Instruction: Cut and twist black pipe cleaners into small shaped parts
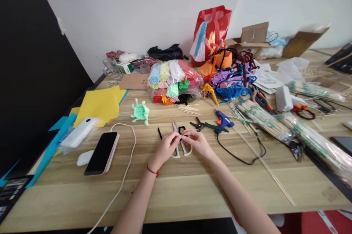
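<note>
Pinching from both sides, our left hand [167, 145] and right hand [197, 143] close thumb and fingers on a thin black strip [182, 128], its end bent into an angular loop just beyond our fingertips; its surface is too small to read. Our wrists turn inward and the fingertips nearly meet. The left forearm rises from seven o'clock, a thin red cord [154, 171] round its wrist; the right slants in from between four and five. Beneath our hands, scissors [177, 152] lie on the smooth, wood-grained table [170, 197], slim metal blades toward eleven, pale looped handles toward six. At two o'clock we see a green-handled cutter [215, 127], then a blue plastic glue gun [224, 121]. At ten, a fuzzy mint-green piece [141, 112] spreads knobbed arms; farther out lies flat yellow paper [99, 103]. Between eight and nine sits a glossy black phone [103, 153]. Toward twelve, glossy clear plastic wraps soft, many-coloured bundles [173, 89].
</note>
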Available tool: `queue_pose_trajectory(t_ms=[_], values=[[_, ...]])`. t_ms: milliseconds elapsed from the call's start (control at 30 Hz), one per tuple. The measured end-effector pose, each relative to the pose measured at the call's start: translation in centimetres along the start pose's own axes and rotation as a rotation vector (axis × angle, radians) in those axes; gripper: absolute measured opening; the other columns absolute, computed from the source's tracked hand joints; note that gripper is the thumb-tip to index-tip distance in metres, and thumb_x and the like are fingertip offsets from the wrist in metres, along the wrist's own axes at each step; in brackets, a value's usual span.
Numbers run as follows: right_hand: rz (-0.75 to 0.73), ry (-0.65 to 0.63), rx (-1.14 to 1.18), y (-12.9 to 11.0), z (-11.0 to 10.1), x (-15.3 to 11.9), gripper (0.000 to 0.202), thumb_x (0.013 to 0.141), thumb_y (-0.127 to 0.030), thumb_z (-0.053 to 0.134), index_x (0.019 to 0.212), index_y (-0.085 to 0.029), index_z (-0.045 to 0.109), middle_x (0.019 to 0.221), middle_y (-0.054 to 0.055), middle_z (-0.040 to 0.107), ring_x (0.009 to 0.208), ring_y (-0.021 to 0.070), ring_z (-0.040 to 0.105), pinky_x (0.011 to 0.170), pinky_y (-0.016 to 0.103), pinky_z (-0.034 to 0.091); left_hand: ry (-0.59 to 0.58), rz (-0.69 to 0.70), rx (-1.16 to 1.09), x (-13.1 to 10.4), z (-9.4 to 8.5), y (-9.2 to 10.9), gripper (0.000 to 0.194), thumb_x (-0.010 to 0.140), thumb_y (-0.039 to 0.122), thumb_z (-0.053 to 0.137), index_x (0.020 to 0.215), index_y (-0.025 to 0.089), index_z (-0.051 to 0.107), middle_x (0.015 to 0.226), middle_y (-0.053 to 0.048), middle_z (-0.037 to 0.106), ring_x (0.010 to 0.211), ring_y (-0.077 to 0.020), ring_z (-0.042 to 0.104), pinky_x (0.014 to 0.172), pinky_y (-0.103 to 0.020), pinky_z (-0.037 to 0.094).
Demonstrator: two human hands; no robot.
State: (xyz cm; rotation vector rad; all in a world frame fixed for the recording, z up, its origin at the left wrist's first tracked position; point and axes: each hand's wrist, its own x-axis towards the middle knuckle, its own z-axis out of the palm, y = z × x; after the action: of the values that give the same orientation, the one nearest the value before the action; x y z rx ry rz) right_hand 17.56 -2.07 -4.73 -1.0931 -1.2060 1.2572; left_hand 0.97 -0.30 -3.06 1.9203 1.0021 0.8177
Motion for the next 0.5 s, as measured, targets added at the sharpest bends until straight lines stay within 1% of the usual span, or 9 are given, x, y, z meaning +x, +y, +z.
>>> queue_pose_trajectory(t_ms=[67, 167, 267, 333, 400, 500], values=[[-0.023, -0.025, -0.015, 0.05, -0.15, 0.08, 0.029, 0.067, -0.045, 0.071, 0.075, -0.016, 0.069, 0.090, 0.007, 0.063, 0.078, 0.0171, 0.060, 0.069, 0.028, 0.048, -0.008, 0.003, 0.002, 0.01, 0.06, 0.05, 0.027, 0.090, 0.036, 0.041, 0.073, 0.018, 0.052, 0.067, 0.001, 0.051, 0.066, -0.0120, 0.048, 0.064, -0.022, 0.038], [-0.034, -0.116, -0.050, 0.13, -0.16, 0.02, 0.028, 0.067, -0.044, 0.071, 0.068, -0.016, 0.066, 0.089, 0.006, 0.064, 0.080, 0.0174, 0.060, 0.072, 0.029, 0.048, 0.034, -0.032, -0.032, 0.02, 0.01, -0.14, 0.028, 0.090, 0.038, 0.041, 0.072, 0.018, 0.050, 0.064, 0.002, 0.049, 0.064, -0.0122, 0.046, 0.062, -0.022, 0.038], [-0.012, -0.199, -0.050, 0.05, 0.03, -0.21, 0.028, 0.067, -0.043, 0.071, 0.067, -0.016, 0.063, 0.089, 0.005, 0.064, 0.075, 0.0156, 0.060, 0.067, 0.027, 0.048, 0.081, -0.076, -0.067, -0.01, -0.12, -0.43, 0.028, 0.089, 0.040, 0.041, 0.074, 0.018, 0.050, 0.066, 0.001, 0.050, 0.064, -0.0129, 0.047, 0.062, -0.022, 0.038], [0.005, -0.200, -0.035, -0.12, 0.14, -0.34, 0.028, 0.068, -0.043, 0.070, 0.070, -0.016, 0.063, 0.087, 0.004, 0.064, 0.070, 0.0140, 0.059, 0.062, 0.025, 0.047, 0.090, -0.087, -0.079, -0.02, -0.21, -0.50, 0.027, 0.089, 0.040, 0.042, 0.073, 0.019, 0.050, 0.066, 0.001, 0.051, 0.065, -0.0130, 0.047, 0.063, -0.022, 0.038], [0.031, -0.173, -0.018, -0.31, 0.15, -0.37, 0.029, 0.070, -0.044, 0.068, 0.077, -0.017, 0.064, 0.079, 0.003, 0.063, 0.065, 0.0132, 0.058, 0.059, 0.025, 0.047, 0.088, -0.091, -0.089, -0.01, -0.30, -0.41, 0.028, 0.088, 0.040, 0.043, 0.072, 0.018, 0.050, 0.065, 0.001, 0.050, 0.065, -0.0130, 0.047, 0.063, -0.022, 0.038], [0.055, -0.123, -0.006, -0.43, -0.05, -0.25, 0.032, 0.072, -0.047, 0.065, 0.086, -0.018, 0.065, 0.069, 0.001, 0.061, 0.061, 0.0135, 0.058, 0.059, 0.026, 0.048, 0.060, -0.088, -0.133, 0.05, -0.44, -0.05, 0.030, 0.087, 0.041, 0.044, 0.070, 0.018, 0.050, 0.066, 0.001, 0.050, 0.066, -0.0131, 0.047, 0.064, -0.023, 0.039]])
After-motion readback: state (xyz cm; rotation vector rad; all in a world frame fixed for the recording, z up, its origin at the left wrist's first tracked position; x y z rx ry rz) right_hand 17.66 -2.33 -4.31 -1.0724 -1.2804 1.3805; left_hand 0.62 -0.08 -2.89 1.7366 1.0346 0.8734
